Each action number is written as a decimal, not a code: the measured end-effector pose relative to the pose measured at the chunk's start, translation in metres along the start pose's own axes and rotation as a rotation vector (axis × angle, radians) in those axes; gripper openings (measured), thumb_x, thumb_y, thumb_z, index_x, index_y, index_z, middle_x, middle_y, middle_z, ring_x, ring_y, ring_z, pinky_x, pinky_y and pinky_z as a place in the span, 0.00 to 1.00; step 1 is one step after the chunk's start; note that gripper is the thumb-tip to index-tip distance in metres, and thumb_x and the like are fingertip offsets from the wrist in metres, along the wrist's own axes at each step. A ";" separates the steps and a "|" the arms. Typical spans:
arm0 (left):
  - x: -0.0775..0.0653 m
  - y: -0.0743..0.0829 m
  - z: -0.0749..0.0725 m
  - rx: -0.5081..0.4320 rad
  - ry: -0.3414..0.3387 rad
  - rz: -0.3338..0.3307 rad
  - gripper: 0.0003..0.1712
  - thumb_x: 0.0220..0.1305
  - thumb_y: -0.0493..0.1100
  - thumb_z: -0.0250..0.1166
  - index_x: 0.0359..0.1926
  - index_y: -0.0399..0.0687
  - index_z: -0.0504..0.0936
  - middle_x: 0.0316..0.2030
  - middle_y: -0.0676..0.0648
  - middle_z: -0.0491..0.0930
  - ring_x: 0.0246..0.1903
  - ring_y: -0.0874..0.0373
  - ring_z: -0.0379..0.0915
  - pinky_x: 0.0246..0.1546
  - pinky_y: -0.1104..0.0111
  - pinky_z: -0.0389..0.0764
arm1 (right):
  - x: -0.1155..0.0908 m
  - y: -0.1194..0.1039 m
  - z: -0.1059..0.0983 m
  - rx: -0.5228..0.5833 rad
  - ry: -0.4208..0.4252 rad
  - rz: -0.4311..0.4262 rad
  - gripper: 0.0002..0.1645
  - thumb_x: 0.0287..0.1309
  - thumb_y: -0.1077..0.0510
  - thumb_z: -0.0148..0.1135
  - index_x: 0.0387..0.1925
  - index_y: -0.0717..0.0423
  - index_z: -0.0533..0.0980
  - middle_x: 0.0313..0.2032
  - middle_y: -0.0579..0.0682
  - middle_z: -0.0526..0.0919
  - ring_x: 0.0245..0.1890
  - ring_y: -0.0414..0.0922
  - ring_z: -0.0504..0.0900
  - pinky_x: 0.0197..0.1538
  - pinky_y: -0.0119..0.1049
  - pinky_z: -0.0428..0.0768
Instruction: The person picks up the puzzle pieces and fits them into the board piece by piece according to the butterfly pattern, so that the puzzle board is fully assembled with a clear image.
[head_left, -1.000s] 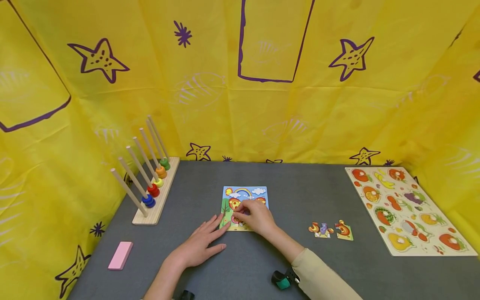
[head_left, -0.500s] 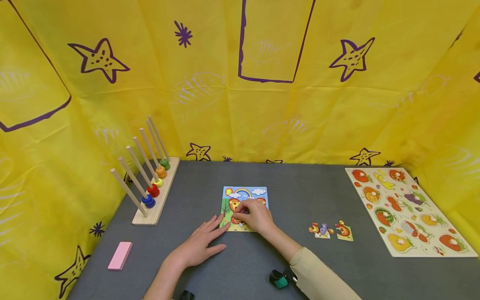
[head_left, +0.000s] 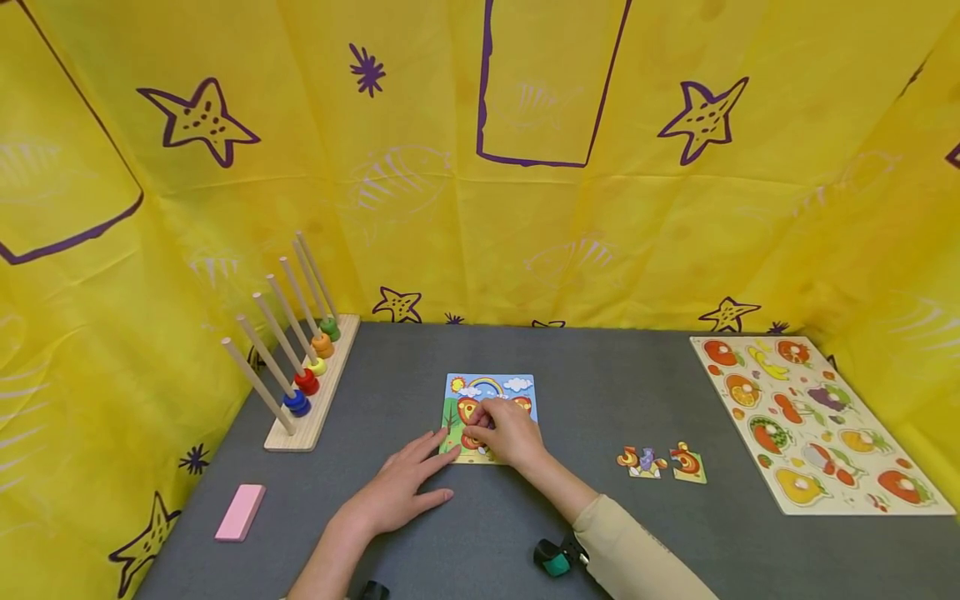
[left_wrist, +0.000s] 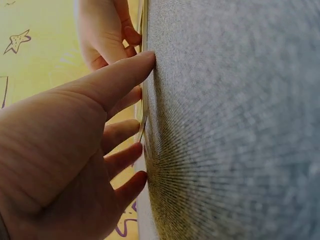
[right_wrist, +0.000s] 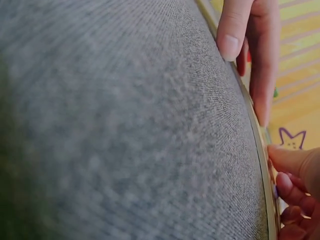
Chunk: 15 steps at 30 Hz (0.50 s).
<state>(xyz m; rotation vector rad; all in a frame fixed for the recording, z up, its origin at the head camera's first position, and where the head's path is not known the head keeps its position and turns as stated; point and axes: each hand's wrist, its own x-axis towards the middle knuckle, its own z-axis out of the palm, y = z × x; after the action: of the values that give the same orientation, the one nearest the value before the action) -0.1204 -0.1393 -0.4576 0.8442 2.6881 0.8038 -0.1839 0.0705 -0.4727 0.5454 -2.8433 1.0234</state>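
Note:
A small picture puzzle board [head_left: 517, 385] with a rainbow, sun, tree and butterfly lies at mid-table. My right hand [head_left: 513, 435] bends over its lower half, thumb and fingers pinching a red-orange puzzle piece [head_left: 472, 442] at the board's surface; the fingers hide much of the picture. Flat on the table, my left hand [head_left: 401, 487] touches the board's lower left corner with its fingertips. In the left wrist view that left hand [left_wrist: 55, 145] has its fingers spread along the board's edge. The right wrist view has the right hand's fingertips [right_wrist: 285, 185] close against the board.
Two loose puzzle pieces, one with a purple figure [head_left: 645, 460] and one red-orange [head_left: 687, 462], lie to the right. A fruit board [head_left: 757, 392] rests at the far right. A peg stand with coloured rings [head_left: 330, 400] and a pink block [head_left: 241, 512] are at left.
The red-orange piece has shifted slightly under my right fingers and lies closer in with the picture. My right forearm has drifted a little left; the left hand has stayed put.

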 end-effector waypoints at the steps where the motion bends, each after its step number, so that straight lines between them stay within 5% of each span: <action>1: 0.001 0.001 0.000 0.014 0.007 0.011 0.32 0.67 0.52 0.63 0.68 0.45 0.71 0.72 0.41 0.58 0.71 0.40 0.51 0.60 0.38 0.59 | 0.000 0.000 0.000 -0.005 0.000 0.001 0.11 0.52 0.50 0.74 0.26 0.46 0.78 0.21 0.36 0.73 0.23 0.34 0.70 0.24 0.29 0.67; 7: 0.007 0.011 -0.001 0.092 0.025 0.064 0.28 0.65 0.46 0.66 0.62 0.36 0.74 0.68 0.38 0.64 0.68 0.43 0.59 0.59 0.43 0.66 | 0.000 0.002 0.000 -0.007 -0.019 -0.017 0.08 0.54 0.51 0.72 0.28 0.44 0.79 0.22 0.36 0.71 0.24 0.34 0.69 0.25 0.30 0.66; 15: 0.013 0.010 -0.002 0.111 0.003 0.047 0.30 0.64 0.46 0.67 0.63 0.38 0.73 0.65 0.39 0.69 0.64 0.44 0.64 0.59 0.47 0.68 | 0.001 0.007 -0.004 0.079 -0.074 -0.070 0.05 0.53 0.56 0.72 0.30 0.50 0.81 0.24 0.39 0.74 0.27 0.37 0.72 0.30 0.31 0.69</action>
<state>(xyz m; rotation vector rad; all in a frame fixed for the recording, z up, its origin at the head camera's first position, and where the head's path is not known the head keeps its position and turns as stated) -0.1275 -0.1256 -0.4505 0.9348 2.7465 0.6708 -0.1877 0.0779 -0.4734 0.6994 -2.8340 1.1305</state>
